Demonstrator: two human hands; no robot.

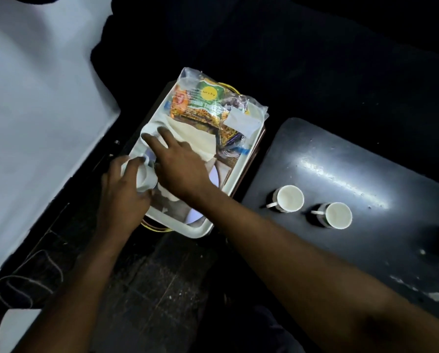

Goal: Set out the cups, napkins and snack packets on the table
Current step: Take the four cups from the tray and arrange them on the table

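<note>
A white rectangular tray (241,179) holds clear-bagged colourful snack packets (213,108) at 12 o'clock, cream napkins (200,141) under the flat, spread right hand (180,164), and a white cup (145,178) gripped by the left hand (121,192). Two empty white cups (289,198) (338,215) stand at 3 o'clock on the dark glossy table (366,174).

A dim, dark scene. Beyond the tray (241,174) everything falls to near black. To its right, a glare streak shines on the dark table (340,174). To its left, a pale surface (35,110) is brightest. Hands over it show slight motion blur; edges bend.
</note>
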